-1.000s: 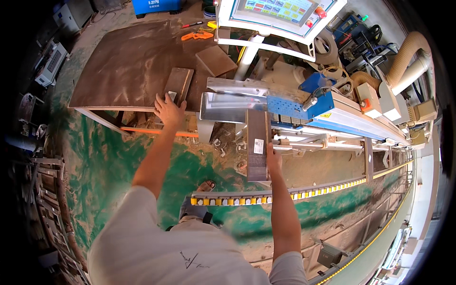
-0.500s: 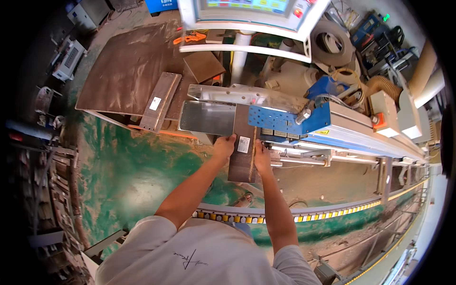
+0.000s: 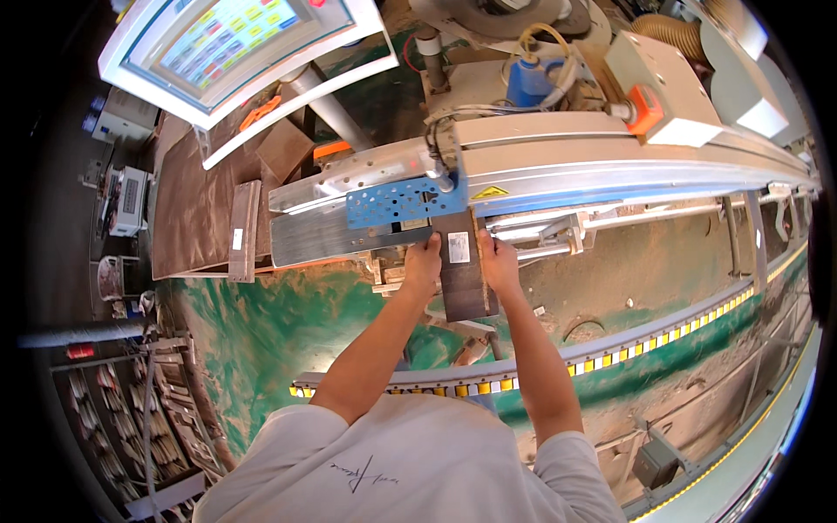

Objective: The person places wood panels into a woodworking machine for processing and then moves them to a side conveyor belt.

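A dark brown wooden board (image 3: pixel 464 292) with a white label (image 3: pixel 459 247) and a pale, raw long edge is held in front of me by both hands. My left hand (image 3: pixel 424 263) grips its left edge, thumb near the label. On the opposite edge my right hand (image 3: pixel 500 265) is closed the same way. The board's far end lies at the machine, by the right end of a blue perforated plate (image 3: pixel 384 206), and is partly hidden beneath it. Left of the board extends a grey metal bed (image 3: pixel 301 241).
A control panel (image 3: pixel 231 52) stands at the upper left. Below it, a brown-topped table (image 3: pixel 187 218) carries another labelled board (image 3: pixel 244 231). The machine's long beam (image 3: pixel 628 179) runs right. Across the front curves a rail with yellow and white blocks (image 3: pixel 558 368).
Both hands have moved the board rightward along the machine, from the blue plate's left end to its right end. My view has turned too, so the panel appears farther left.
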The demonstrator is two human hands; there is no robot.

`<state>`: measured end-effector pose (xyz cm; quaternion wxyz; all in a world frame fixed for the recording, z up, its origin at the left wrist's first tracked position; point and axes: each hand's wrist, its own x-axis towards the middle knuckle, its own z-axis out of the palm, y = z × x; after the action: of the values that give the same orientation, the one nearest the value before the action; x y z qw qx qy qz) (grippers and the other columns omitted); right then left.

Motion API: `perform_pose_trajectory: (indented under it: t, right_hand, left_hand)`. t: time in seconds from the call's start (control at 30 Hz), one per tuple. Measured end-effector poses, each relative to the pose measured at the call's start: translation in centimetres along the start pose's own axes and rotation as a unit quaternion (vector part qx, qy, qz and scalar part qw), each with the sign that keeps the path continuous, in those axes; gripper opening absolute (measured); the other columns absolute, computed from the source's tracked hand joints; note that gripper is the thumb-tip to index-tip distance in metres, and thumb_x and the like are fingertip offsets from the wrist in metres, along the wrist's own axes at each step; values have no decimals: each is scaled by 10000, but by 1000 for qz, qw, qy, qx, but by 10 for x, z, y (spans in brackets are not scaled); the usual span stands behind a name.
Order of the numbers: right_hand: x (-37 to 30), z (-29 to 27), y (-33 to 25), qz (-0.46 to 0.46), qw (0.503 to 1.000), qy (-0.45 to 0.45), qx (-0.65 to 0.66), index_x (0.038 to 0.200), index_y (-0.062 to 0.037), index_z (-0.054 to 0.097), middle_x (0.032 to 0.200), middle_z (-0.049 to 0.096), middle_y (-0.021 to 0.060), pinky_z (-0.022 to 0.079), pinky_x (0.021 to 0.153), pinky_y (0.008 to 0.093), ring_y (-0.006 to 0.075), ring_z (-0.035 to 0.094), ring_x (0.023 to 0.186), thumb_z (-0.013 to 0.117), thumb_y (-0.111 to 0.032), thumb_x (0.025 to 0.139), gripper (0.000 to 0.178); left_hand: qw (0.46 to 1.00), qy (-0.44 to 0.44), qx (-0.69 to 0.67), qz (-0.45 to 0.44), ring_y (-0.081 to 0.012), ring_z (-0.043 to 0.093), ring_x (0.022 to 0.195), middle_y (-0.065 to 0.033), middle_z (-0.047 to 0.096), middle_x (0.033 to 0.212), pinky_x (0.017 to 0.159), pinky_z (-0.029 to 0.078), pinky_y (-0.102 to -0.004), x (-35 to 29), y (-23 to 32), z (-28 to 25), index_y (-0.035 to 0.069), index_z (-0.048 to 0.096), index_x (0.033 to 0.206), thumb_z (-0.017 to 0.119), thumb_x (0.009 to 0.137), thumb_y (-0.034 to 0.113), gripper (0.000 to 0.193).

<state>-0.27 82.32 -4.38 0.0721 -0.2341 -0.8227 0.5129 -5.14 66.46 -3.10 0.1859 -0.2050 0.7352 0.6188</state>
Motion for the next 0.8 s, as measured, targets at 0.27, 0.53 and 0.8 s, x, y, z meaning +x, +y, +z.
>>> perform_pose_trajectory:
  t: [0.27, 0.53, 0.8]
  right_hand:
    - [26, -77, 23, 44, 999, -31, -5, 901, 55, 674, 769, 640, 269, 480, 717, 451, 406, 643, 764, 467, -592, 958, 681]
    - [23, -131, -21, 16, 978, 58, -201, 1127, -70, 665, 1074, 688, 196, 486, 882, 491, 413, 637, 1024, 500, -530, 941, 522]
    - [-182, -110, 39, 118, 988, 63, 79, 1001, -22, 672, 873, 695, 114, 498, 579, 281, 150, 662, 752, 573, -223, 999, 225]
  left_hand:
    - [996, -2, 23, -90, -279, 613, 958, -175, 665, 1120, 727, 492, -484, -34, 33, 79, 15, 642, 1182, 594, 982, 374, 413]
    - [985, -108, -11, -137, -286, 648, 815, -185, 669, 964, 700, 567, -482, 14, 10, 90, 44, 651, 1104, 612, 934, 510, 498]
    - [975, -65, -210, -23, -164, 575, 579, -56, 594, 658, 499, 450, -310, -22, -54, -203, 41, 656, 860, 651, 949, 191, 175]
